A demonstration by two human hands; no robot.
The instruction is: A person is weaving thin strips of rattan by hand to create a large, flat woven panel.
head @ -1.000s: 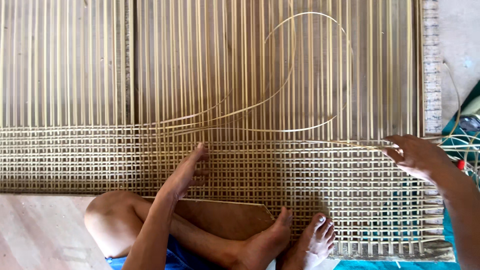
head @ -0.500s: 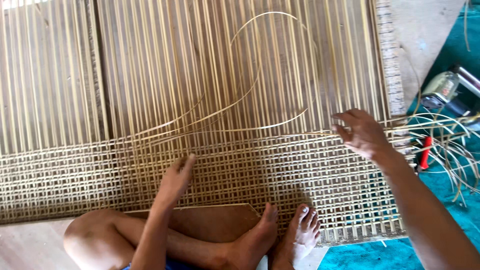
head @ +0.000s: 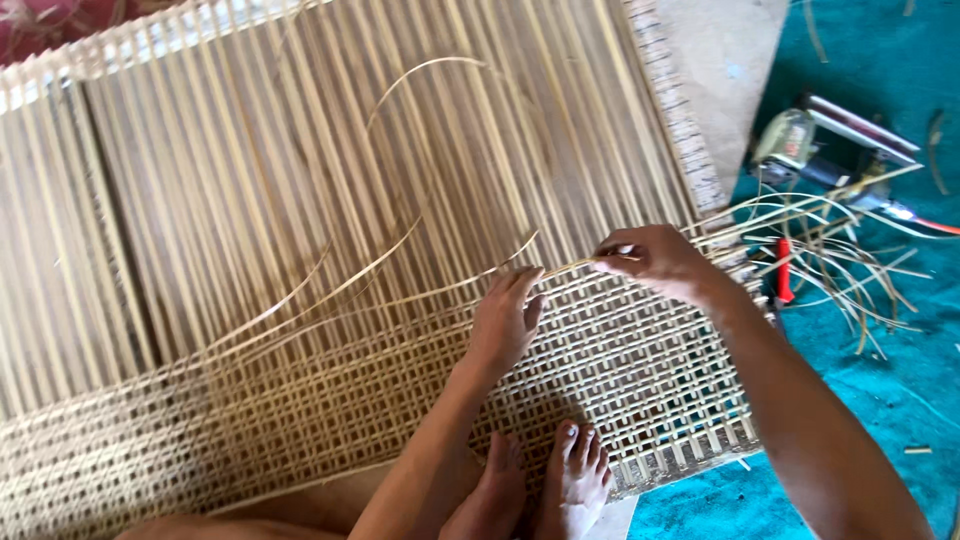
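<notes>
The left hand (head: 505, 318) has slid up the woven cane mat (head: 300, 400) and now lies close to the right hand (head: 655, 262). The right hand pinches a thin cane strip (head: 440, 290) at the edge of the weaving. The left hand lies flat on the mat with fingers out, holding nothing. The strip runs left and curls up in a big loop over the straight canes. Two bare feet (head: 545, 480) rest on the mat's near edge. Red-handled cutters (head: 783, 285) lie on the teal floor (head: 880, 370).

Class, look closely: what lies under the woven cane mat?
Under the woven cane mat, brown wooden boards show between the strands; teal floor beside it. Beneath the left hand, nothing is visible.
</notes>
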